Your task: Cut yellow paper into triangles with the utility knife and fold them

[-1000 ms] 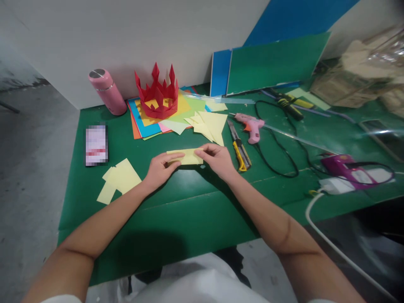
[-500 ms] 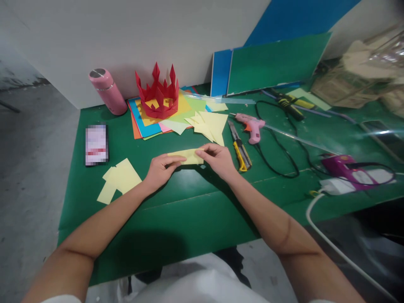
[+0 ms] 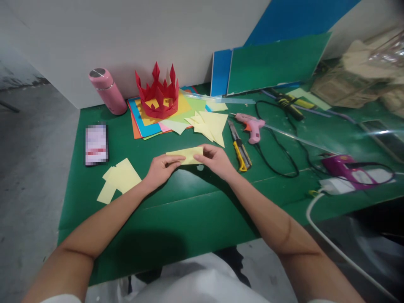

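Between my two hands, just above the green table (image 3: 195, 219), is a pale yellow folded paper strip (image 3: 192, 153). My left hand (image 3: 161, 169) pinches its left end, fingers laid along the front. At the right end, my right hand (image 3: 217, 160) grips it with the thumb in front and the fingers behind. Several loose yellow paper pieces (image 3: 124, 176) lie beside my left forearm. Beyond my hands is a pile of yellow paper pieces (image 3: 213, 126). A yellow box cutter (image 3: 240, 153) rests right of my right hand, its blade out.
A red paper crown (image 3: 160, 101) stands on coloured paper sheets (image 3: 151, 129). To its left are a pink bottle (image 3: 109, 91) and a blurred-out flat object (image 3: 96, 144). A pink glue gun (image 3: 252, 126) trails a black cord toward a purple box (image 3: 342, 170) and white plug.
My right hand has shifted slightly down and left on the strip, with its thumb lower. More of the strip's upper right corner shows. My left hand is almost still.
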Tool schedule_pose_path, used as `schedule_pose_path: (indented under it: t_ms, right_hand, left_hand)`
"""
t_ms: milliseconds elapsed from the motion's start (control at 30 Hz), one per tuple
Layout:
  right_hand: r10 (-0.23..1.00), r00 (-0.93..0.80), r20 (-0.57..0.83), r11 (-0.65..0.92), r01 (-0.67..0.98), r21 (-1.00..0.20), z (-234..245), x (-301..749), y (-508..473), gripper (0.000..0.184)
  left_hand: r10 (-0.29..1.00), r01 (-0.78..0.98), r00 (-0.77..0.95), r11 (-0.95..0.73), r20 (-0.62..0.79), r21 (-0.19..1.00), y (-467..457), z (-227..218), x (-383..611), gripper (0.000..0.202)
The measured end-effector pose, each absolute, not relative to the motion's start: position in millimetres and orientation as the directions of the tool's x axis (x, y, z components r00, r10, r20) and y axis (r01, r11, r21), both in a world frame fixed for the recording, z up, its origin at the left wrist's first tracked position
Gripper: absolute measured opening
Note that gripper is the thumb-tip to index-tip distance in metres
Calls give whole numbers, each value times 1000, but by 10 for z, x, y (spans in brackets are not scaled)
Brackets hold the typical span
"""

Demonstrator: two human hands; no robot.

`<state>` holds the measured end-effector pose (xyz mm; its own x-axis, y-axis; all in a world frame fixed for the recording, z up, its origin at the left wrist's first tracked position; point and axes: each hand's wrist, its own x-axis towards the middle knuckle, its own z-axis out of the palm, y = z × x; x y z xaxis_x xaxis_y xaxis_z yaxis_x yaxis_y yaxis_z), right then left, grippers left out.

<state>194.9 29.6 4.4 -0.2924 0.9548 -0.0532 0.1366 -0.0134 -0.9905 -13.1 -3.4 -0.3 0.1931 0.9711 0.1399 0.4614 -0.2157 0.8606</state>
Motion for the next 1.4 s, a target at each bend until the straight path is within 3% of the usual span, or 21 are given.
schedule_pose_path:
  t_ms: [100, 533, 733, 1133, 1267, 1400]
  right_hand:
    - [912, -401, -83, -13, 174, -985, 37, 1937, 273, 44]
    - [917, -394, -56, 70, 299, -952, 43, 1904, 236, 35]
    - [918, -382, -104, 1, 264, -965, 36, 1939, 274, 31]
    - [989, -146, -12, 15, 176, -984, 76, 2154, 423, 28]
    - [956, -290, -53, -26, 99, -995, 35, 2027, 362, 40]
    - [920, -364, -149, -96, 159, -983, 4, 1908, 286, 41]
  left_hand:
    - [969, 460, 181, -233, 167, 857, -54, 2, -115, 18]
    - [958, 483, 220, -273, 186, 832, -73, 7, -115, 19]
    - [954, 503, 183, -299, 239, 811, -53, 23, -130, 18]
    - [966, 514, 24, -232, 257, 826, 43, -14, -277, 16]
    - [964, 519, 125, -266, 235, 812, -19, -6, -189, 17]
    - [953, 472, 186, -299, 238, 829, -93, 12, -79, 18]
